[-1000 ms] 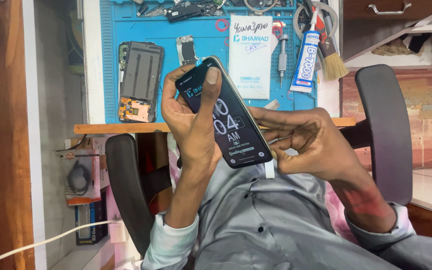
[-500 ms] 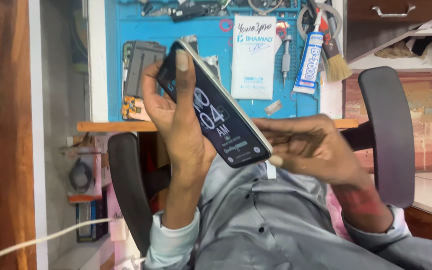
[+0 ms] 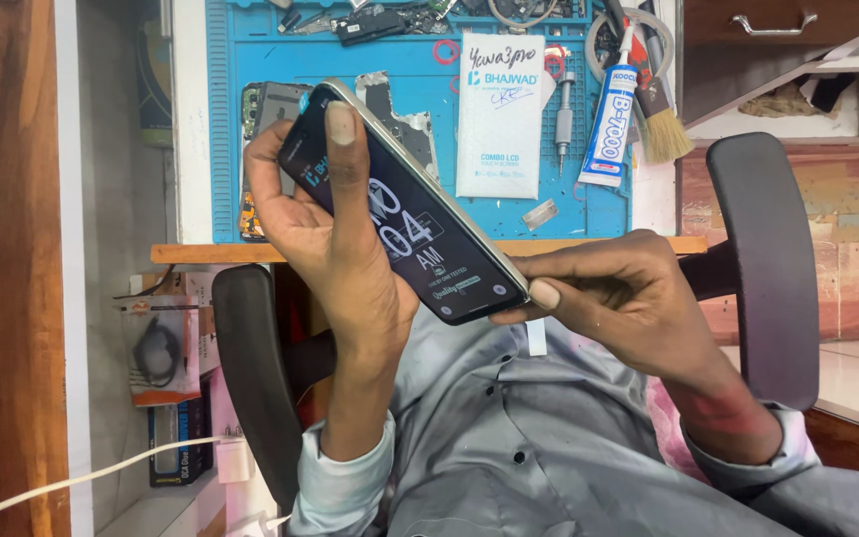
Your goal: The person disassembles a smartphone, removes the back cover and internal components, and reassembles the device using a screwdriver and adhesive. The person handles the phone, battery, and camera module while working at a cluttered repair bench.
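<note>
Two hands on one phone (image 3: 405, 234), held up in front of my chest, above my shirt (image 3: 529, 447) and short of the desk edge. Screen lit, facing me, body tilted: top end up-left, bottom end down-right.

Left hand (image 3: 335, 254) is closed around the phone's upper half. Thumb lies flat along the glass, tip near the top edge; the other fingers wrap behind, mostly hidden. Firm grip.

Right hand (image 3: 613, 293) is closed on the bottom corner. Thumb tip presses the lower edge right at the corner, fingers curled under and behind. Can't tell how many of them actually touch the back.

Behind the phone: blue mat (image 3: 231, 129) on the desk. On it, a white pouch (image 3: 501, 114) lying flat, a glue tube (image 3: 611, 124) just beside it to the right, a brush (image 3: 660, 124) touching the tube's far side, a screwdriver (image 3: 565, 114) between pouch and tube. An opened phone body (image 3: 270, 109) sits on the mat's left part, partly hidden by my left hand and the phone. Small loose parts along the mat's top edge, too small to identify.

Chair (image 3: 758, 259) armrests flank my arms on both sides. White cable (image 3: 82, 479) runs across bottom-left to a charger plug.
</note>
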